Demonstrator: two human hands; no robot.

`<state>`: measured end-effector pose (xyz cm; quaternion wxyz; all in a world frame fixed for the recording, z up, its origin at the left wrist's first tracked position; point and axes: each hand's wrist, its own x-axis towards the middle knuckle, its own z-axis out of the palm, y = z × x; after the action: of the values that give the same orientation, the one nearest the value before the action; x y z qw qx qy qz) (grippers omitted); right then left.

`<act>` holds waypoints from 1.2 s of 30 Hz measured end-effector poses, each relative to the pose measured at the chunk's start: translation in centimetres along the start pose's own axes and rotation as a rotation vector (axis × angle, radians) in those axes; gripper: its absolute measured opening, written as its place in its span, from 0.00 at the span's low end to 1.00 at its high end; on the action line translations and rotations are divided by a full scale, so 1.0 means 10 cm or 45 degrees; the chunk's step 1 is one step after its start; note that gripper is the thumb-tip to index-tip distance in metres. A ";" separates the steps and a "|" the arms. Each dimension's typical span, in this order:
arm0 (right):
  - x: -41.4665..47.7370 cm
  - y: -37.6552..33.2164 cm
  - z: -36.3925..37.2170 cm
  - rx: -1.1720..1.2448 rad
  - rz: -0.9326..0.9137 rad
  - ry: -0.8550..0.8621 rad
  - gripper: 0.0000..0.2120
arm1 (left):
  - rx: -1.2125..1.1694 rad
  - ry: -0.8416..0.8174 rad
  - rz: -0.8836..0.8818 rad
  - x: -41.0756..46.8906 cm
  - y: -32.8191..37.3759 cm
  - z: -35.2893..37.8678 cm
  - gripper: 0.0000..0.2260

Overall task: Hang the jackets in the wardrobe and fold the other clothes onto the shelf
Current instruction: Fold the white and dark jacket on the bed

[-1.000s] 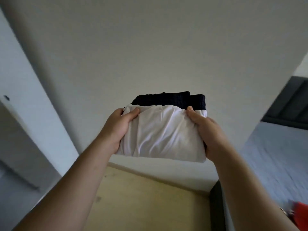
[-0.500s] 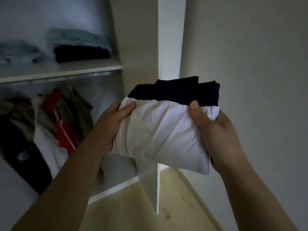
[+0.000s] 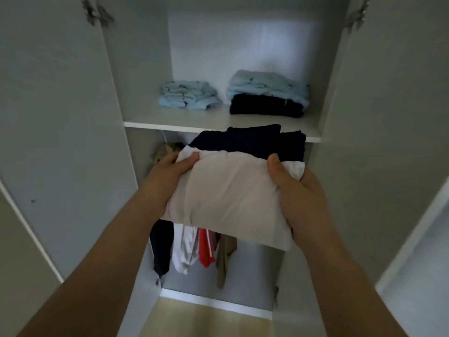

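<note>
Head view: my left hand (image 3: 170,176) grips the left edge of a folded bundle, thumb on top, remaining fingers hidden beneath. My right hand (image 3: 296,190) grips the right edge likewise. The bundle comprises a white folded garment (image 3: 230,198) with a navy folded garment (image 3: 250,142) showing at its far edge. I hold it before the open wardrobe (image 3: 145,69), in front of the shelf (image 3: 170,124), not resting on it. On the shelf: a light blue stack (image 3: 189,94) at left; a light blue garment (image 3: 267,87) atop a dark garment (image 3: 264,107) at right. Below, jackets (image 3: 194,246) hang.
</note>
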<state>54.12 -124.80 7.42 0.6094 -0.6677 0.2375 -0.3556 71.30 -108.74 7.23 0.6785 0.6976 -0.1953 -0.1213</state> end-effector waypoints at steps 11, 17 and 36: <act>1.96 0.10 1.74 -0.002 0.029 -0.075 0.18 | 0.105 0.154 0.040 2.22 0.16 -0.91 0.12; 3.04 0.05 2.61 -0.041 0.043 -0.119 0.20 | 0.213 0.172 0.041 3.57 0.33 -1.32 0.18; 4.80 0.40 3.87 -1.074 -0.881 0.036 0.24 | 1.322 0.603 0.359 5.62 -0.04 -1.48 0.17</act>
<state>114.62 -136.48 12.19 0.1328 -0.8885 0.1341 -0.4183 128.04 -120.01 12.96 0.2827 0.9140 -0.1631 0.2408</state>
